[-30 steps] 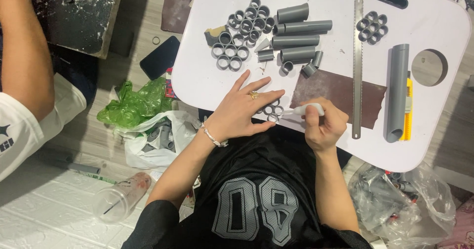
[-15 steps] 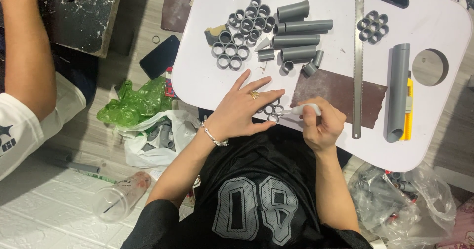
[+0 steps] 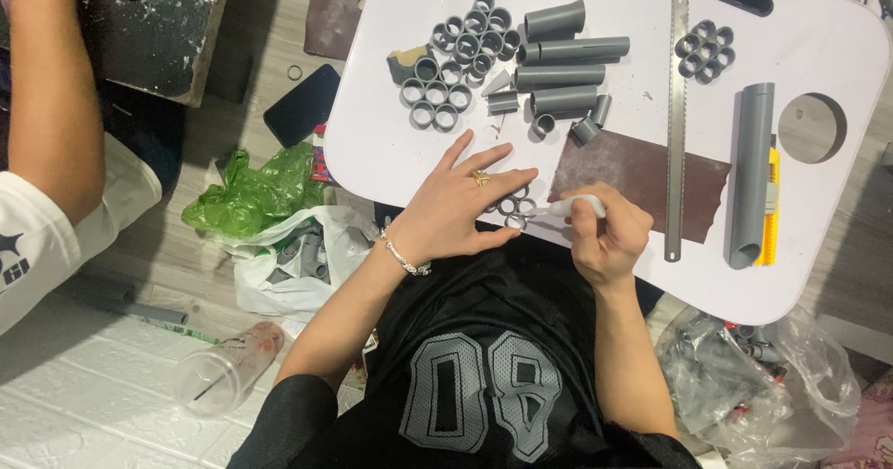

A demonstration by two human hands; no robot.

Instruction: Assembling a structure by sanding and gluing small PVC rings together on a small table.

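My left hand (image 3: 456,204), with a ring and a bracelet, lies flat with fingers spread on a small cluster of short grey pipe rings (image 3: 513,207) at the near edge of the white table (image 3: 837,246). My right hand (image 3: 609,238) grips a small white tube (image 3: 575,207), its tip pointing left against that cluster. A brown sheet (image 3: 642,176) lies just beyond my right hand.
Farther back lie a larger glued ring cluster (image 3: 456,69), cut grey pipe pieces (image 3: 558,60), a small ring cluster (image 3: 704,50), a metal saw blade (image 3: 677,125), a long grey pipe (image 3: 752,171) and a yellow cutter (image 3: 770,199). Another person's arm (image 3: 56,106) is at left. Bags (image 3: 251,190) lie on the floor.
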